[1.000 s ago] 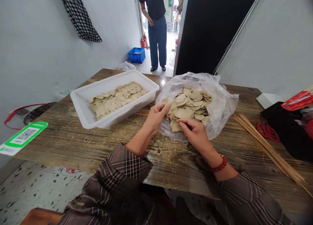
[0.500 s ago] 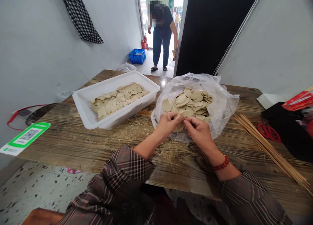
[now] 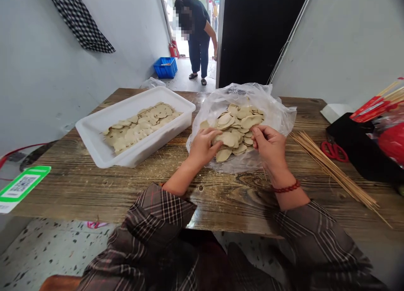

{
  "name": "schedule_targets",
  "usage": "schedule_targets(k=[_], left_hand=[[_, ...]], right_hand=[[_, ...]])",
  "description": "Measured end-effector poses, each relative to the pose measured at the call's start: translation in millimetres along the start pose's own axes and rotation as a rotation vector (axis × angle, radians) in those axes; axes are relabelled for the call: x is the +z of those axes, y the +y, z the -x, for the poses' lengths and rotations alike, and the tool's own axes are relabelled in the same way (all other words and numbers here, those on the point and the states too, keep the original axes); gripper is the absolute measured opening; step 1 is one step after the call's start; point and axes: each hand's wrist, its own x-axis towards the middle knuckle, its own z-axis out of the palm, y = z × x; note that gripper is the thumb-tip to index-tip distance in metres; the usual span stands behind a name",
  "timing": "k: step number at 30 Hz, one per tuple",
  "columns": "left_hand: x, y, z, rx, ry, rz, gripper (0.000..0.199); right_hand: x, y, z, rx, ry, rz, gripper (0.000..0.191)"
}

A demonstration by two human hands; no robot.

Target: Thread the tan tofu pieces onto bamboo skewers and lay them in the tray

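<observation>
My left hand point(image 3: 205, 147) is closed on a few flat beige slices point(image 3: 229, 139), thumb in front and fingers behind. To its right, my right hand point(image 3: 270, 144) makes a pinch at the edge of another slice point(image 3: 251, 121). A faint thin line below the right palm looks like a skewer in that hand, mostly hidden by the fingers. Both hands are over a clear plastic bag point(image 3: 282, 116), opened out on the wooden table point(image 3: 158, 185) and heaped with loose slices. Left of the bag, a white tub point(image 3: 158, 145) contains more slices in overlapping rows.
Bamboo skewers point(image 3: 334, 171) lie in a bundle at the right, near red-handled scissors point(image 3: 334, 151) and a black box point(image 3: 356, 152). A green-and-white code card point(image 3: 23, 185) is at the left edge. Beyond the table, a person point(image 3: 197, 38) bends by the doorway near a blue crate point(image 3: 166, 68).
My hands have come apart; the right moved right and up, away from the left. The left now shows slices in its grip. The view has shifted slightly, and the person bends lower.
</observation>
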Motion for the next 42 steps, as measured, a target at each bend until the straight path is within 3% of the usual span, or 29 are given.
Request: schedule_targets(k=[3, 6, 9, 14, 20, 27, 31, 42], left_hand=[[6.5, -1, 0, 0.108, -0.104, -0.068, 0.024], [10.9, -2, -1, 0.085, -0.094, -0.010, 0.016], [10.9, -3, -1, -0.039, -0.039, 0.162, 0.013], [0.2, -2, -1, -0.368, 0.087, 0.526, 0.023], [-15.4, -1, -4, -0.478, 0.162, 0.843, 0.029], [-28.6, -6, -7, -0.430, 0.260, 0.749, 0.026], [-33.4, -7, -9, -0.444, 0.295, 0.729, 0.030], [-37.0, 2, -8, -0.420, 0.333, 0.723, 0.017]], right_hand=[[3, 0, 2, -0.008, -0.037, 0.019, 0.032], [6, -2, 4, -0.024, -0.060, 0.048, 0.030], [6, -3, 5, -0.029, -0.067, 0.057, 0.028], [7, -4, 7, -0.025, -0.113, 0.050, 0.027], [9, -7, 15, -0.012, -0.286, 0.114, 0.027], [7, -6, 22, -0.072, -0.535, 0.278, 0.027], [7, -5, 22, -0.138, -0.575, 0.360, 0.027], [7, -1, 23, -0.214, -0.585, 0.421, 0.025]])
